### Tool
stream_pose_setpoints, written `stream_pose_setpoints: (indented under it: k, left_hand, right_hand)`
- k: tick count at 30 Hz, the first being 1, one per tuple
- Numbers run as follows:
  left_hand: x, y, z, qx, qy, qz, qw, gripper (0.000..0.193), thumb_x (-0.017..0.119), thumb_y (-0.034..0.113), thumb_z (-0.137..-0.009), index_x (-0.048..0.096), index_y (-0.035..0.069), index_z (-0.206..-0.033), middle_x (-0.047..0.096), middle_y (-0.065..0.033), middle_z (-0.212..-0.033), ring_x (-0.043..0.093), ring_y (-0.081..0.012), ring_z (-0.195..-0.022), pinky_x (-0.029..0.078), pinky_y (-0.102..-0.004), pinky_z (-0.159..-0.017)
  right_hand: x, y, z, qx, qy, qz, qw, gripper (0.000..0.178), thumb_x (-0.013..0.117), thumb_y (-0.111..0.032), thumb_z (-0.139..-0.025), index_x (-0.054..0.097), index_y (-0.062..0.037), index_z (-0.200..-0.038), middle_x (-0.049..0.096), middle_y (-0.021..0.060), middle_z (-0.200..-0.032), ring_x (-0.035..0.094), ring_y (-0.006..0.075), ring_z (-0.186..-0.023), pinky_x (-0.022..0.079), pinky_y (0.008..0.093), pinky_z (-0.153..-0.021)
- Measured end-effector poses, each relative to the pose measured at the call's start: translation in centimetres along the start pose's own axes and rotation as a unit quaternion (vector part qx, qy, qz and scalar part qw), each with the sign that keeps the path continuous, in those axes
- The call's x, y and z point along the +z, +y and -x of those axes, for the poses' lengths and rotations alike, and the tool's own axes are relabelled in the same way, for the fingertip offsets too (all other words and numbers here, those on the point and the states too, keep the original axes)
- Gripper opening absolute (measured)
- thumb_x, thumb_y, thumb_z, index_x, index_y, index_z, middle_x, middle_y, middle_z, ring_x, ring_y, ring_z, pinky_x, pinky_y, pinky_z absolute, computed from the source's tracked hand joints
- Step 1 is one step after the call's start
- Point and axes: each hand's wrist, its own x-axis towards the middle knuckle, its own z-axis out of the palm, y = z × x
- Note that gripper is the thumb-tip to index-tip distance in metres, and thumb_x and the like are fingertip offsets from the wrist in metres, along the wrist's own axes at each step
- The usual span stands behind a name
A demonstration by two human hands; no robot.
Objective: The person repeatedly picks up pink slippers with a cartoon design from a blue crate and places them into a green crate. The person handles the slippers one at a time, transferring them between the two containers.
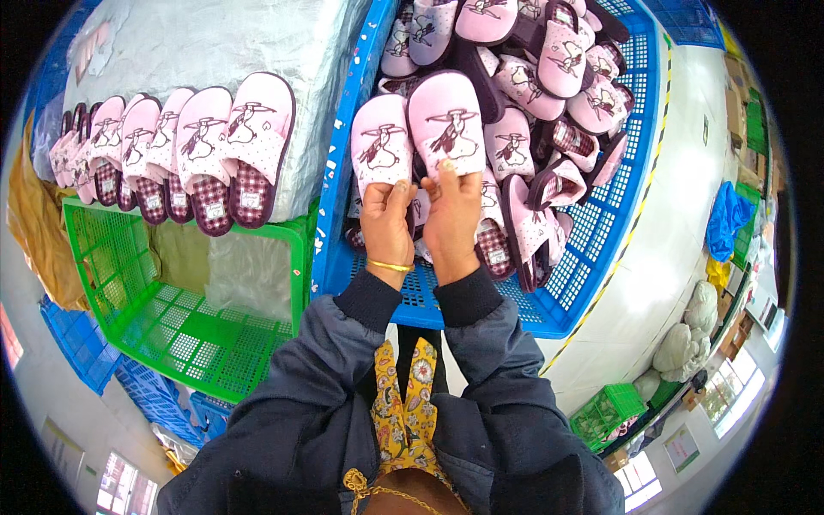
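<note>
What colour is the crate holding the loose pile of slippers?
Blue: the crate is a blue plastic lattice, seen best in the head view.

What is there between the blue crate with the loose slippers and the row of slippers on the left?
In the head view, a grey plastic-wrapped bale lies between the blue crate and the row of slippers, which leans on it.

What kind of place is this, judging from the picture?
Probably a slipper factory or packing workshop: a blue crate full of pink slippers, more lined up in a row, and the two hands holding a pair.
</note>
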Motion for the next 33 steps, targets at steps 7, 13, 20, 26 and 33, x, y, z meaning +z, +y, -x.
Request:
stream_pose_setpoints:
  k: [7, 13, 20, 26, 33]
  left_hand:
    - [-0.9, 0.1, 2.3, 0.003, -0.002, -0.043, 0.999, 0.003, 0.06, 0.003, -0.094, 0.059, 0.0, -0.096, 0.064, -0.0058, -0.094, 0.06, -0.0104, -0.086, 0.05, -0.0248, -0.079]
    - [-1.4, 1.0, 3.7, -0.003, -0.01, -0.09, 0.996, 0.002, 0.059, 0.005, -0.095, 0.059, 0.003, -0.094, 0.064, -0.0039, -0.09, 0.059, -0.0085, -0.078, 0.048, -0.0228, -0.074]
    - [-1.8, 1.1, 4.3, -0.016, -0.014, -0.122, 0.992, 0.006, 0.061, 0.006, -0.094, 0.059, 0.001, -0.095, 0.063, -0.0023, -0.087, 0.056, -0.0072, -0.077, 0.046, -0.0222, -0.071]
    - [-7.6, 0.7, 7.3, -0.108, 0.002, -0.189, 0.976, 0.008, 0.056, 0.008, -0.095, 0.058, 0.002, -0.099, 0.06, -0.0014, -0.083, 0.054, -0.007, -0.073, 0.045, -0.0227, -0.067]
    - [-9.2, 0.8, 6.0, 0.11, -0.23, -0.5, 0.828, 0.01, 0.062, 0.007, -0.088, 0.058, 0.001, -0.096, 0.059, -0.0145, -0.085, 0.06, -0.0303, -0.08, 0.047, -0.0382, -0.07]
  right_hand:
    - [-1.7, 0.6, 2.4, 0.065, -0.037, -0.066, 0.995, 0.03, 0.059, -0.006, -0.093, 0.052, -0.0046, -0.122, 0.06, 0.001, -0.106, 0.054, 0.0086, -0.085, 0.045, 0.0252, -0.073]
    - [-2.7, 0.6, 4.0, 0.091, -0.045, -0.07, 0.992, 0.031, 0.061, -0.007, -0.093, 0.053, -0.0054, -0.123, 0.061, 0.0017, -0.11, 0.056, 0.0097, -0.088, 0.046, 0.0261, -0.076]
    - [-4.3, 0.9, 4.3, 0.122, 0.03, -0.105, 0.987, 0.009, 0.059, -0.013, -0.095, 0.056, -0.0087, -0.102, 0.061, 0.0024, -0.1, 0.059, 0.0135, -0.087, 0.05, 0.0291, -0.074]
    - [-9.2, 0.0, 8.1, 0.095, 0.097, 0.078, 0.988, 0.009, 0.06, -0.015, -0.096, 0.059, -0.0097, -0.102, 0.062, -0.0015, -0.092, 0.055, 0.0073, -0.079, 0.044, 0.0229, -0.065]
    - [-13.5, -4.3, 5.5, -0.1, 0.166, 0.328, 0.925, 0.021, 0.058, -0.017, -0.097, 0.061, -0.0017, -0.111, 0.062, 0.001, -0.09, 0.05, 0.0081, -0.072, 0.041, 0.0221, -0.062]
